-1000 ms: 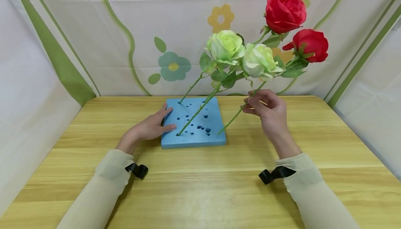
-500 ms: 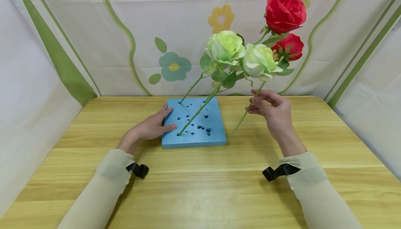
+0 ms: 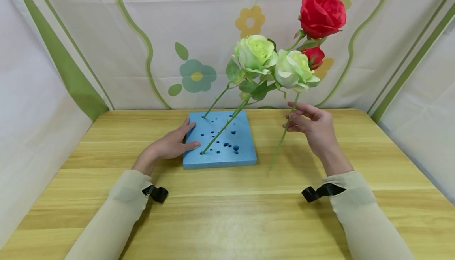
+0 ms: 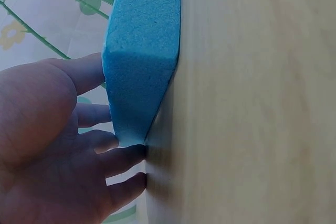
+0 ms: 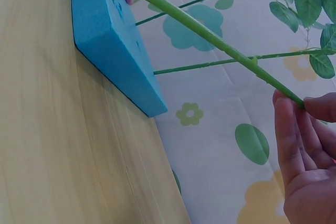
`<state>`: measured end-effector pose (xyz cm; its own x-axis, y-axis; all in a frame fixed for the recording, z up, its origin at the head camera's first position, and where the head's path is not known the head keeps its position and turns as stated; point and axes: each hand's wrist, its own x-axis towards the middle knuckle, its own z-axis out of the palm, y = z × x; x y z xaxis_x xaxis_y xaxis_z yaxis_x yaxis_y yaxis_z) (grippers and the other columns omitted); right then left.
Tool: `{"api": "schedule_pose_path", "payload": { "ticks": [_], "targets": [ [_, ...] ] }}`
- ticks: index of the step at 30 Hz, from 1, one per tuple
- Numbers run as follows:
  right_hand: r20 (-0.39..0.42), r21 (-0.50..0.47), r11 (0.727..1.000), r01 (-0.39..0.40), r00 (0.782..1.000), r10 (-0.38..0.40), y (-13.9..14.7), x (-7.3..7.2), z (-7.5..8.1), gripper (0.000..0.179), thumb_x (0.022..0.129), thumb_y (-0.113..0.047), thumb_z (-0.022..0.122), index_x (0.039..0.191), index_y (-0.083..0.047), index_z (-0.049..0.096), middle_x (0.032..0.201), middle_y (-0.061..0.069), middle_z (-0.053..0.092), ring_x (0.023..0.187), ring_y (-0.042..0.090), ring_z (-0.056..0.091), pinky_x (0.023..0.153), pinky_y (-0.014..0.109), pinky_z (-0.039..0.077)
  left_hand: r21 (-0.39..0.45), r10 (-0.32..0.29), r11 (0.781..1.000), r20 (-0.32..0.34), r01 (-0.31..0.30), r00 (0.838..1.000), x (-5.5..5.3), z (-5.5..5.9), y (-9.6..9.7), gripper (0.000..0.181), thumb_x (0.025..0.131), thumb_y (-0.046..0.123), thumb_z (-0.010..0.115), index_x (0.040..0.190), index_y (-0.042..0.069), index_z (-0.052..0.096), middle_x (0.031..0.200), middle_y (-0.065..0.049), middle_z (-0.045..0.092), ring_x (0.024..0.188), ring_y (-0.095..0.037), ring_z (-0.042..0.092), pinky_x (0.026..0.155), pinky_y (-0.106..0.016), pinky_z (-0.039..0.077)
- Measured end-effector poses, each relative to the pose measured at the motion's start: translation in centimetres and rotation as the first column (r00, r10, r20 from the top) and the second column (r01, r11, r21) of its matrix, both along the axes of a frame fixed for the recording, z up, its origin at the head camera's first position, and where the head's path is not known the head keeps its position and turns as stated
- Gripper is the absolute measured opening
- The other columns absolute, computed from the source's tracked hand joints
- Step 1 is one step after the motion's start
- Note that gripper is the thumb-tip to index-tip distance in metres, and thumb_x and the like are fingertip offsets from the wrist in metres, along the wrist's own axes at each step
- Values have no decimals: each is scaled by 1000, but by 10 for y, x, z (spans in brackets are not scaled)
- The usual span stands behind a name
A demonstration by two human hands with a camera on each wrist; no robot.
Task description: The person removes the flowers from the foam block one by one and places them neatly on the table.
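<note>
A slim, nubbed green stem [image 5: 210, 38] slants over the wood-grained bench [image 3: 227, 216], its lower end free near the square blue block [image 3: 247, 137], pitted with holes and foam-like along its sides. A ruffled pale-green rose [image 3: 291, 70] partly covers a red bloom [image 3: 311, 53]; a fuller red rose [image 3: 322, 15] rises above. The right grip [image 3: 315, 125] pinches the stem between thumb and fingers; the left grip [image 3: 173, 141], fingers apart, rests at the block's edge
</note>
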<state>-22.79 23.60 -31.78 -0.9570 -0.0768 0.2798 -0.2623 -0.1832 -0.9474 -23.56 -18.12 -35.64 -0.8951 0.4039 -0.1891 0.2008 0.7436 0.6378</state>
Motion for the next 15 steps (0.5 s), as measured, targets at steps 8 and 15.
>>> {"api": "schedule_pose_path", "payload": {
  "ticks": [8,15],
  "targets": [
    [30,-13,1000,2,1000,-1,8,0,0,22,101,4,66,121,-1,74,111,0,79,75,17,80,72,29,66,30,0,1000,13,0,1000,-1,0,0,84,111,40,56,172,12,7,179,-12,-15,167,-41,-3,133,-64,9],
    [83,32,999,15,996,-17,16,-2,-2,16,101,3,66,113,-1,76,107,-2,81,76,16,77,72,28,66,35,-3,999,17,3,1000,0,-2,-2,84,111,39,56,172,11,6,179,-12,-16,167,-42,-4,133,-64,9]
  ]
}}
